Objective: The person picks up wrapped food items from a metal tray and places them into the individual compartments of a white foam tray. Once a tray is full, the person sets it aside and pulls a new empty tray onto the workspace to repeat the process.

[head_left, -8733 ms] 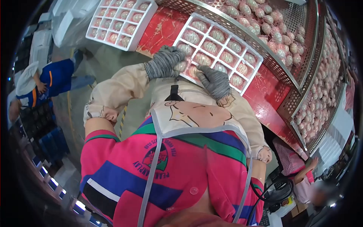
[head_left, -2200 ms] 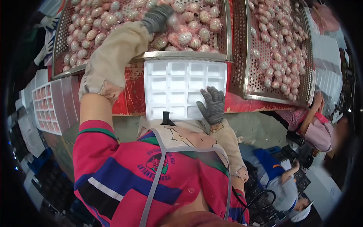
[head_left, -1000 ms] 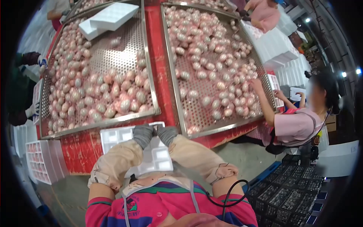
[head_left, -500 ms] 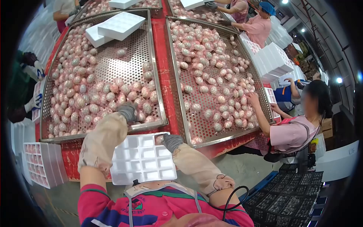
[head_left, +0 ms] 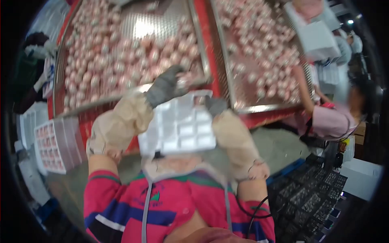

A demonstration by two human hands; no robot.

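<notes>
My left hand (head_left: pixel 165 86), in a grey glove, is closed on a wrapped ball (head_left: pixel 185 80) above the far edge of a white foam tray (head_left: pixel 178 131) with square compartments. My right hand (head_left: pixel 216 106), also gloved in grey, is at the tray's far right corner beside another wrapped ball (head_left: pixel 199 101) in a corner compartment. Its fingers are blurred, so its grip cannot be made out. Beyond my hands, many pink and white wrapped balls (head_left: pixel 97 69) lie in a perforated metal tray (head_left: pixel 206 67).
A second metal tray (head_left: pixel 259 108) of balls lies to the right, where a person in pink (head_left: pixel 332 121) reaches in. Filled foam trays (head_left: pixel 60 141) are stacked at the left. Black crates (head_left: pixel 304 194) stand at the lower right. Another person's gloved hand (head_left: pixel 40 81) is at the far left.
My left hand has come back from the heap of balls to the foam tray with a ball. My right hand stays by the tray's corner. The whole view has shifted.
</notes>
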